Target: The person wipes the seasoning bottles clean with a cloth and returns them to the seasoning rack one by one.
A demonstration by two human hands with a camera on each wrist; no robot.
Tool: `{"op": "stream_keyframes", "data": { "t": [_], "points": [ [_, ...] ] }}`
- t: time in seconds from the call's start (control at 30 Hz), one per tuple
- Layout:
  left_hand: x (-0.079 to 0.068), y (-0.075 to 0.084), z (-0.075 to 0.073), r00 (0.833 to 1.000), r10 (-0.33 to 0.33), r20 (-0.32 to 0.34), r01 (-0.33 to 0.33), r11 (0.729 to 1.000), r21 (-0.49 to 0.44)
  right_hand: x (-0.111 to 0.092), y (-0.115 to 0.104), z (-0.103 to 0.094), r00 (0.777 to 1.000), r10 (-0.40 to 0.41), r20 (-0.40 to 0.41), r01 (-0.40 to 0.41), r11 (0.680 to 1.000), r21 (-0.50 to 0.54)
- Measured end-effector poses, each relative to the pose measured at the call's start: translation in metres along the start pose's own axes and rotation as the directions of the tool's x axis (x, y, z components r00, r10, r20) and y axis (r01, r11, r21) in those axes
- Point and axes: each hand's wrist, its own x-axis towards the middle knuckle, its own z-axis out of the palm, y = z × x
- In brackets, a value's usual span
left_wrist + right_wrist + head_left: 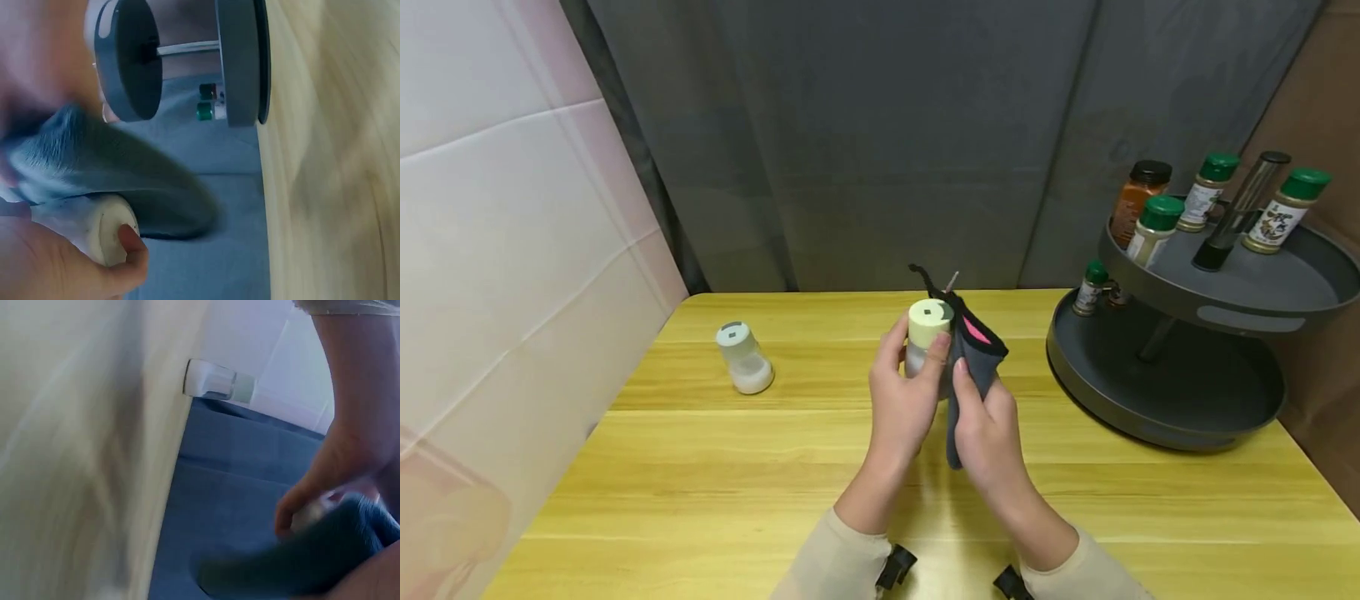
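Observation:
My left hand (901,408) grips a small jar with a pale yellow-green lid (928,323) and a translucent body, a little above the table. Its thumb lies along the jar's near side. My right hand (991,429) pinches a folded grey cloth item (983,367) with black edging, a black strap and a pink patch. The cloth lies against the jar's right side. In the left wrist view, the cloth (119,169) spreads beside the jar (103,228) and partly hides it. A similar white-lidded jar (745,358) holding white contents stands on the table to the left.
On the right stands a dark two-tier turntable rack (1157,417). Its upper tier holds several spice bottles, including a green-capped bottle (1288,208), and a tall dark-bottomed tube (1240,212). Smaller bottles sit below. A grey curtain (850,150) hangs behind the wooden table (715,483).

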Motion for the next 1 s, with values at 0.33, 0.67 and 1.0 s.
{"op": "stream_keyframes", "data": {
  "t": [0.33, 0.67, 1.0],
  "points": [
    [-0.001, 0.004, 0.002, 0.999, 0.037, 0.005, -0.037, 0.999, -0.016, 0.000, -0.010, 0.002, 0.976, -0.217, -0.015, 0.217, 0.974, 0.062],
    [-0.005, 0.008, 0.006, 0.999, 0.054, 0.007, -0.054, 0.998, 0.013, 0.002, -0.008, -0.007, 1.000, -0.026, -0.016, 0.028, 0.996, 0.087],
    [-0.007, 0.006, 0.008, 1.000, 0.001, -0.006, -0.001, 1.000, -0.013, 0.001, -0.009, -0.007, 0.995, 0.097, 0.037, -0.101, 0.988, 0.119]
  ]
}}
